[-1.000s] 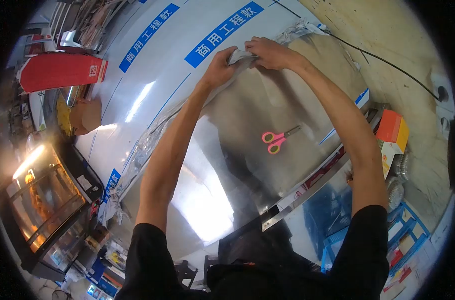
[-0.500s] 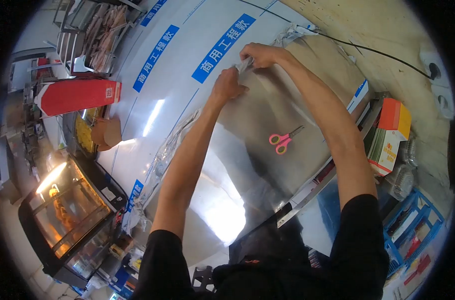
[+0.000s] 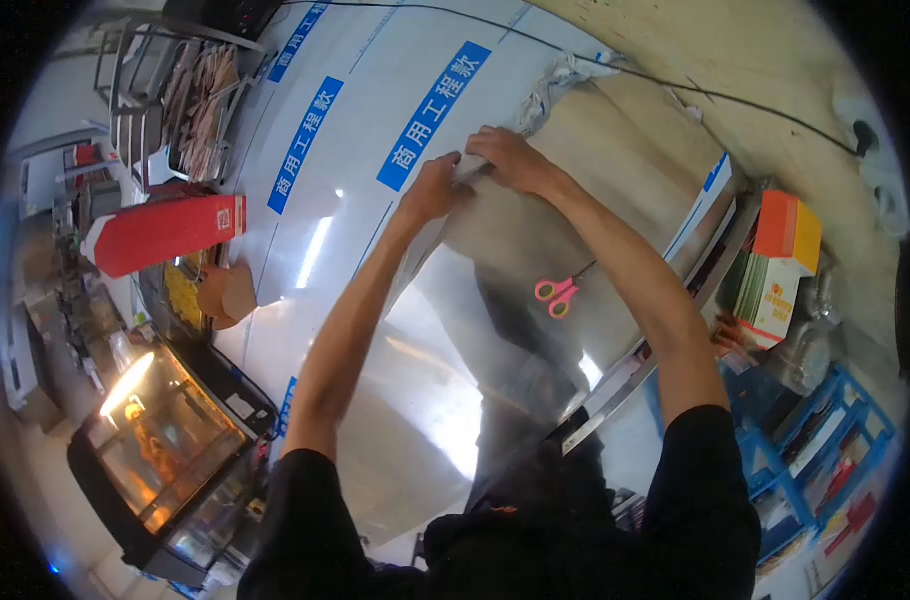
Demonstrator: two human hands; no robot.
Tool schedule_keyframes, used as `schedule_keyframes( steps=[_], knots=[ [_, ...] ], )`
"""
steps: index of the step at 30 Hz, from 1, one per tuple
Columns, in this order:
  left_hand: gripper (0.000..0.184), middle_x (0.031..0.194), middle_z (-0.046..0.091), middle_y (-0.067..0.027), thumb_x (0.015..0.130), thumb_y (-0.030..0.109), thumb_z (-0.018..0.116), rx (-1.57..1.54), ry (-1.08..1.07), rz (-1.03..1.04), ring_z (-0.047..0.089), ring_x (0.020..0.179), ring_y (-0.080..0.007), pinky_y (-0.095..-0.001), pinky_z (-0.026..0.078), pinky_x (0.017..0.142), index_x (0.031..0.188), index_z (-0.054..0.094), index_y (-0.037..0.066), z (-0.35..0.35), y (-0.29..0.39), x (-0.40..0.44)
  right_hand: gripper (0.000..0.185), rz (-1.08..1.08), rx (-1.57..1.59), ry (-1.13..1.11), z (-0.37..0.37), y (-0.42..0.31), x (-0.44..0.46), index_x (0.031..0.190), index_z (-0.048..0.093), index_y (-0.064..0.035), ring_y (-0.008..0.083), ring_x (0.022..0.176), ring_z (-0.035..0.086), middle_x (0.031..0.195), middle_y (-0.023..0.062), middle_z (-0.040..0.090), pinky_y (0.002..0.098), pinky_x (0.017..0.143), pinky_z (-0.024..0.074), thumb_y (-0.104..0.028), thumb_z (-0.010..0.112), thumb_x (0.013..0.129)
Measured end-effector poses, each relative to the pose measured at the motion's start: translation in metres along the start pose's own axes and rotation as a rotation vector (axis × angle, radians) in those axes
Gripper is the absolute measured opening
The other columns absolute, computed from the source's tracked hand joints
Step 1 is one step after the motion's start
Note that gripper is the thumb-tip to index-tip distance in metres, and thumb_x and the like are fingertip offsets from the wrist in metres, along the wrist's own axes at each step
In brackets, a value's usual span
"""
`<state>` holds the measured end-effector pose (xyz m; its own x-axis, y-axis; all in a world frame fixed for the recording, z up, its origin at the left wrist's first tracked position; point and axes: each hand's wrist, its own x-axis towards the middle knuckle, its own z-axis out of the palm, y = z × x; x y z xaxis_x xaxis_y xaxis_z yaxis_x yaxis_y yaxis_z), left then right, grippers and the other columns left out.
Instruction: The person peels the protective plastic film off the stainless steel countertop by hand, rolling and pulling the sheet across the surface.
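Observation:
My left hand [image 3: 433,188] and my right hand [image 3: 508,160] are close together near the middle of a shiny metal surface [image 3: 615,150]. Both have their fingers closed on the bunched edge of a clear plastic protective film [image 3: 540,98], printed with blue labels in white characters. Crumpled film runs from my right hand toward the far wall, while on the left side flat film still covers the metal. Pink-handled scissors [image 3: 558,297] lie on the bare metal between my forearms, their blades partly hidden behind my right forearm.
A lit glass food warmer [image 3: 165,440] stands at the lower left, below a red carton [image 3: 165,233] and a brown paper bag [image 3: 225,295]. Wire racks hold folded paper [image 3: 210,110]. A black cable [image 3: 695,90] crosses the far edge. Boxes [image 3: 775,290] and a blue basket [image 3: 825,460] sit right.
Both hands have drawn slightly back and left with the film edge. Crumpled film that lay along my left forearm no longer shows there. The camera view has shifted a little.

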<state>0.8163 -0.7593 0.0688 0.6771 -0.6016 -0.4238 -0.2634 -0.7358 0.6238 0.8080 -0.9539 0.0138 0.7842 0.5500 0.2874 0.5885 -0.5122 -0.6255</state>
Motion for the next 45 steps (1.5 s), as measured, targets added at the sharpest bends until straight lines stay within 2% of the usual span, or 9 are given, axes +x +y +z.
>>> schedule_keyframes(
  steps=[2, 5, 16, 20, 22, 26, 32, 36, 45],
  knots=[
    [0.047, 0.115, 0.059, -0.0224, 0.064, 0.021, 0.083, 0.039, 0.402, -0.038, 0.059, 0.105, -0.0386, -0.0451, 0.051, 0.085, 0.101, 0.065, -0.003, 0.011, 0.009, -0.025, 0.031, 0.158, 0.005, -0.049, -0.004, -0.006, 0.0, 0.099, 0.064, -0.0067, 0.0298, 0.102, 0.057, 0.1, 0.0068, 0.063, 0.0408, 0.088, 0.0455, -0.006, 0.072, 0.069],
    [0.042, 0.117, 0.057, -0.0201, 0.066, 0.026, 0.083, 0.405, 0.196, -0.311, 0.058, 0.103, -0.0388, -0.0459, 0.05, 0.084, 0.094, 0.067, 0.0, 0.028, -0.002, -0.068, 0.033, 0.266, 0.077, -0.157, -0.01, -0.012, 0.009, 0.101, 0.063, -0.0087, 0.0294, 0.1, 0.058, 0.099, 0.0057, 0.064, 0.0419, 0.09, 0.0442, -0.002, 0.067, 0.069],
    [0.019, 0.072, 0.062, -0.0254, 0.075, 0.014, 0.071, -0.025, 0.166, 0.056, 0.061, 0.068, -0.0431, -0.0463, 0.049, 0.065, 0.086, 0.067, -0.001, -0.002, -0.013, -0.088, 0.037, -0.059, -0.007, -0.23, 0.029, -0.046, 0.019, 0.098, 0.061, -0.0115, 0.0302, 0.098, 0.056, 0.095, 0.0073, 0.061, 0.044, 0.083, 0.0436, 0.01, 0.057, 0.068],
    [0.037, 0.085, 0.065, -0.0235, 0.076, 0.019, 0.075, 0.052, 0.161, -0.087, 0.064, 0.083, -0.0378, -0.045, 0.05, 0.074, 0.104, 0.063, -0.002, -0.001, -0.009, -0.103, 0.033, 0.168, 0.136, -0.267, 0.011, -0.062, 0.031, 0.096, 0.061, -0.0082, 0.0337, 0.095, 0.058, 0.092, 0.0115, 0.063, 0.0446, 0.082, 0.0465, 0.009, 0.06, 0.068],
    [0.055, 0.101, 0.06, -0.0246, 0.076, 0.03, 0.079, 0.097, 0.55, -0.075, 0.058, 0.099, -0.0412, -0.0474, 0.047, 0.084, 0.114, 0.054, -0.001, 0.028, -0.002, -0.127, 0.032, 0.197, 0.13, -0.321, 0.017, -0.051, 0.041, 0.097, 0.061, -0.0081, 0.0342, 0.1, 0.058, 0.1, 0.0124, 0.064, 0.0437, 0.082, 0.0479, 0.006, 0.063, 0.068],
    [0.053, 0.112, 0.056, -0.0204, 0.078, 0.032, 0.076, 0.336, 0.35, -0.297, 0.051, 0.109, -0.0439, -0.0555, 0.044, 0.085, 0.112, 0.051, 0.001, 0.053, -0.041, -0.146, 0.035, 0.236, 0.143, -0.471, 0.022, -0.039, 0.05, 0.103, 0.064, -0.0088, 0.0329, 0.111, 0.058, 0.113, 0.0123, 0.063, 0.0413, 0.093, 0.0464, 0.0, 0.067, 0.069],
    [0.031, 0.072, 0.064, -0.0212, 0.086, 0.024, 0.067, 0.152, 0.291, -0.231, 0.061, 0.075, -0.045, -0.0508, 0.049, 0.069, 0.105, 0.055, 0.003, 0.041, -0.065, -0.168, 0.045, -0.018, -0.106, -0.567, 0.025, -0.095, 0.049, 0.105, 0.066, -0.0112, 0.0263, 0.109, 0.055, 0.108, 0.0072, 0.062, 0.041, 0.093, 0.0409, -0.014, 0.081, 0.063],
    [0.034, 0.075, 0.065, -0.022, 0.082, 0.025, 0.071, -0.069, 0.285, -0.243, 0.064, 0.079, -0.0425, -0.0496, 0.051, 0.066, 0.104, 0.056, 0.003, 0.029, -0.051, -0.174, 0.057, -0.127, -0.117, -0.585, 0.089, -0.136, 0.045, 0.104, 0.066, -0.0071, 0.0246, 0.111, 0.054, 0.109, 0.0072, 0.061, 0.041, 0.096, 0.0387, -0.027, 0.088, 0.055],
    [0.03, 0.086, 0.069, -0.0199, 0.071, 0.027, 0.078, 0.174, 0.111, -0.297, 0.065, 0.084, -0.0386, -0.0478, 0.051, 0.074, 0.089, 0.07, 0.005, 0.034, -0.068, -0.178, 0.038, -0.091, -0.028, -0.697, 0.089, -0.143, 0.056, 0.098, 0.069, -0.0058, 0.0251, 0.114, 0.05, 0.109, 0.0041, 0.061, 0.0435, 0.099, 0.0378, -0.023, 0.081, 0.067]
  ],
)
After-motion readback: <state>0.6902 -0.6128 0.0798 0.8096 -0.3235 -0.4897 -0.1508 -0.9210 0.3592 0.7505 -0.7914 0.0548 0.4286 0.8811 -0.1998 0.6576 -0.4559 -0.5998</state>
